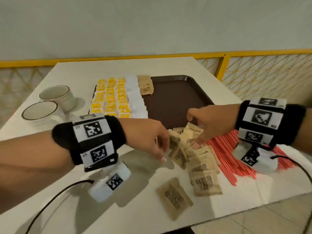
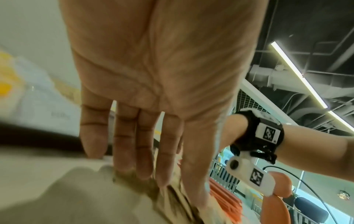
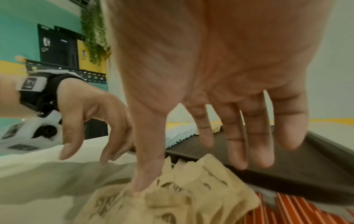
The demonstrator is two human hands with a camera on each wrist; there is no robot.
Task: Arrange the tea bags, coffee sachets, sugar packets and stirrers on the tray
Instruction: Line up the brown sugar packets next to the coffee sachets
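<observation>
My left hand (image 1: 152,139) and right hand (image 1: 207,125), fingers spread and gripping nothing, press a heap of brown sachets (image 1: 190,149) just before the tray (image 1: 177,98); three yellow rows (image 1: 109,97), one white row (image 1: 136,97), two mugs (image 1: 49,102) beside it

A tray (image 1: 179,98) is set in the middle of the table (image 1: 70,71). Rows of packets (image 1: 116,97) are laid on its left part. Two cups (image 1: 49,102) are placed left of the tray. A heap of sachets (image 1: 199,164) is piled before the tray, with stirrers (image 1: 226,156) just to its right.
</observation>
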